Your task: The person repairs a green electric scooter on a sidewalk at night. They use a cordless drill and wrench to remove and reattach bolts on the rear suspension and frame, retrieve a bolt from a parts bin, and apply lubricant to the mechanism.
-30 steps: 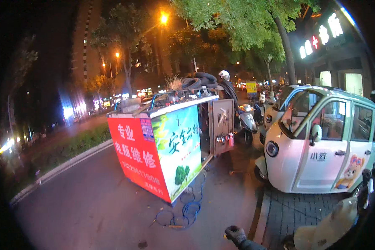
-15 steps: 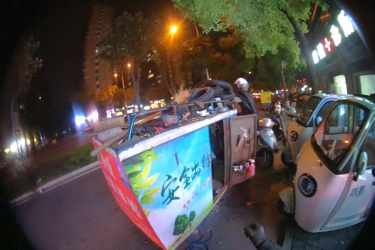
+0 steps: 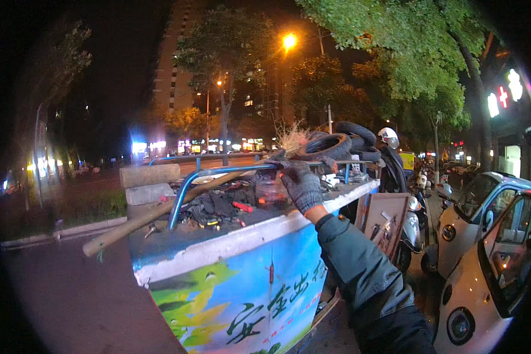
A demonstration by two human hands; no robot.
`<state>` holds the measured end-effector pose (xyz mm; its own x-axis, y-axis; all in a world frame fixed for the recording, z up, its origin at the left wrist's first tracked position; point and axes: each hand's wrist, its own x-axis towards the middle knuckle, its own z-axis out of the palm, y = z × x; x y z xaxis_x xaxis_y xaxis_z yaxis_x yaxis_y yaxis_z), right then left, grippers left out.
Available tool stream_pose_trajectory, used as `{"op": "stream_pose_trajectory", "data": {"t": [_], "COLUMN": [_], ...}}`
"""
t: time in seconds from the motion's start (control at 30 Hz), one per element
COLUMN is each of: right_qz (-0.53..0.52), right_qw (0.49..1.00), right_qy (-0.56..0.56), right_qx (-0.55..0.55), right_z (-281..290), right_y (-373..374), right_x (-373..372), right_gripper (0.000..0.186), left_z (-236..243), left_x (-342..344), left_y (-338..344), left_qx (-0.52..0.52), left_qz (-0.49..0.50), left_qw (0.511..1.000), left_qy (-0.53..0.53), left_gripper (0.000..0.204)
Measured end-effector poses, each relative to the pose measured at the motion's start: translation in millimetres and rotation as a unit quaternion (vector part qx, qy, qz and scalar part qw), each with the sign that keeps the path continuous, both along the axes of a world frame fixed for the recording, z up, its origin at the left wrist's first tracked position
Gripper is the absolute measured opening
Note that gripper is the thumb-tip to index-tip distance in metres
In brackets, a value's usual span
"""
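Note:
My right hand [image 3: 302, 186], in a dark grey knit glove, reaches over the top of a box-shaped stall [image 3: 236, 265] with a painted landscape on its side. The fingers are bent and their tips are hidden, so I cannot tell whether they grip anything. They overlap the blue metal rail [image 3: 224, 171] around the stall top. Just left of the hand stands a see-through container [image 3: 270, 192] with a reddish content. A red-handled object [image 3: 242, 207] and dark rags or gloves [image 3: 209, 206] lie farther left. My left hand is outside the view.
A long wooden pole [image 3: 124, 235] sticks out past the stall's left edge. Several black tyres [image 3: 324, 147] are piled at its far end. Beyond the stall's open door [image 3: 388, 221] is a parked scooter [image 3: 413, 227]. Small white enclosed vehicles [image 3: 484, 277] stand at the right.
My right hand has risen from the lower right, away from the stall, up to the rail on its top. The view has come closer to the stall top.

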<state>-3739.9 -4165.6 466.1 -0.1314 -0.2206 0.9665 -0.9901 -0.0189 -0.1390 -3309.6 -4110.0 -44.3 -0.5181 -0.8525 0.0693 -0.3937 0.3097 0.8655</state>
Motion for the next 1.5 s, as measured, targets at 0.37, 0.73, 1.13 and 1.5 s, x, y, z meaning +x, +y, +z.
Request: {"op": "stream_pose_trajectory", "data": {"t": [0.37, 0.73, 1.13, 1.5], "right_qz": [0.229, 0.407, 0.461, 0.243], "right_qw": [0.972, 0.874, 0.838, 0.966], "right_qy": [-0.032, -0.019, -0.139, -0.04], "right_qx": [0.042, 0.264, 0.257, -0.078], "right_z": [-44, -254, -189, -131], "right_y": [-16, 108, 136, 25], "right_x": [-36, -114, -177, -221], "right_gripper": [0.033, 0.025, 0.028, 0.038], "left_z": [108, 205, 313, 145], "left_x": [-148, -340, -413, -310], "left_y": [-70, -15, 31, 78], "left_qx": [-0.157, -0.353, -0.422, -0.298], "left_qz": [0.024, -0.029, 0.011, 0.111], "left_qw": [0.98, 0.923, 0.896, 0.942], "left_qy": [0.122, 0.148, 0.141, -0.106], "left_gripper": [0.019, 0.016, 0.024, 0.021]}}
